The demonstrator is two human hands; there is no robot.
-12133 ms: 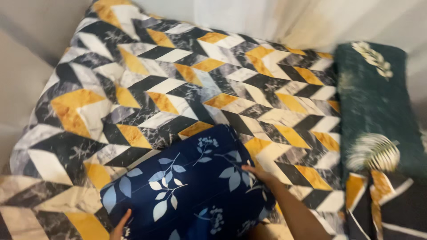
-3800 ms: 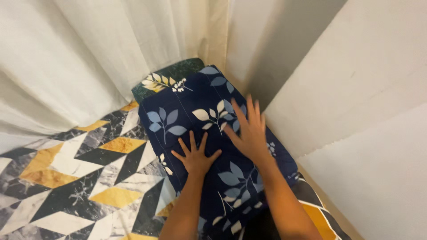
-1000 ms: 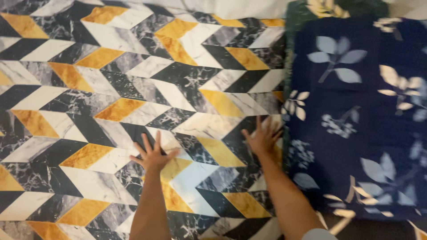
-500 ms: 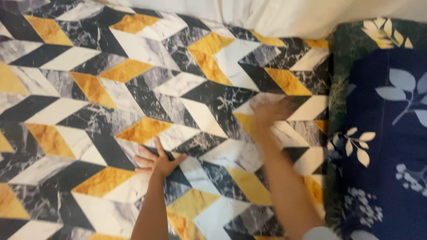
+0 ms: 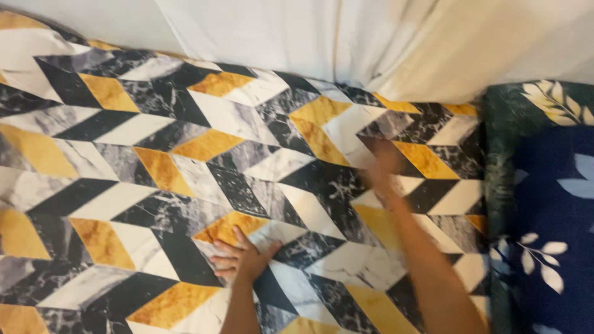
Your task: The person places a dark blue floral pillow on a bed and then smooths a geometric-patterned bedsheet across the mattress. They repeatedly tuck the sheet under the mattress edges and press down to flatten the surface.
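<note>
Nearest, the left hand [image 5: 244,263] lies flat on the bedspread [image 5: 154,179], fingers spread and palm down, gripping nothing; its forearm runs off the near edge of the view. Wide stretches of the spread lie open to its left and beyond it — black, white, grey and mustard diamonds in a chevron pattern, reaching the left border with nothing on them.

Farther in and to the right, the right hand [image 5: 385,162] is stretched out over the same cloth, but it is badly blurred, so I cannot tell whether the fingers are open or curled, nor whether they touch the fabric. Its forearm slants from the near right corner and is cut off there.

Along the right side a navy pillow [image 5: 550,216] printed with pale leaves lies just beside the spread, overlapping a dark green pillow [image 5: 513,111] with light fronds; both are cropped by the right border.

At the far edge, the spread ends against a white wall [image 5: 266,31] and a cream curtain [image 5: 495,43] — folds hide the seam.
</note>
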